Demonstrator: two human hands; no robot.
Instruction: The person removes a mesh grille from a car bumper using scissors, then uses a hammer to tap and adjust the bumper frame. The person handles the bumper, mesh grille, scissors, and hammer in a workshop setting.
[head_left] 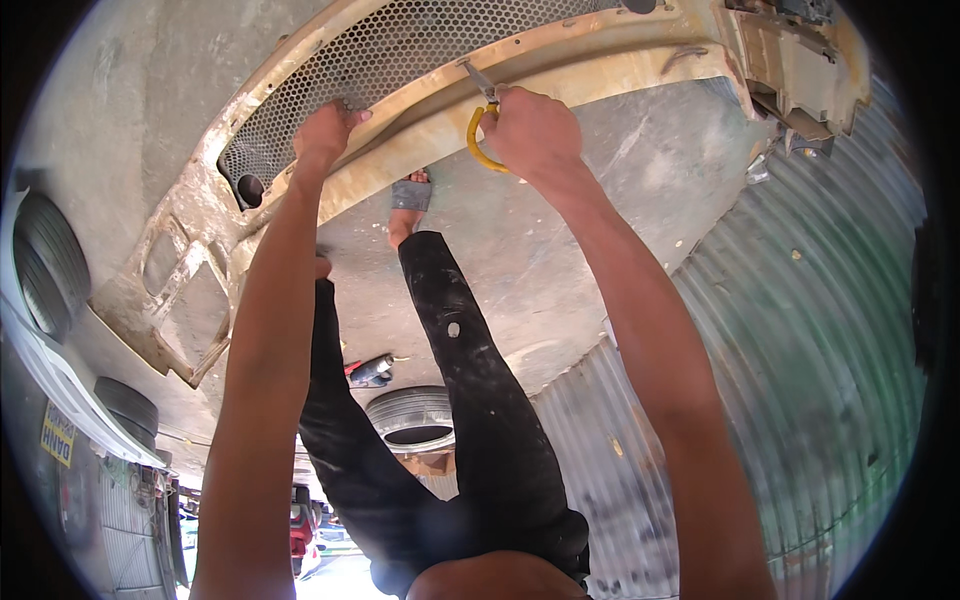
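My left hand [325,135] has its fingers curled over the lower edge of a honeycomb metal mesh [420,30], which is set in a long curved, cream, worn car panel [600,75]. My right hand [530,130] grips yellow-handled scissors or snips [475,135], their metal tip at the panel's rail near the mesh edge. The mesh has a round dark opening at its left end. The panel's left end [175,280] has irregular cut-out openings and flaking paint.
My legs [450,340] and sandaled foot [410,205] are below the panel on grey concrete [600,220]. Tyres [410,400] lie below and left, beside a white curved part [80,370]. A small power tool [370,372] lies by my leg. Corrugated metal [800,300] fills the right side.
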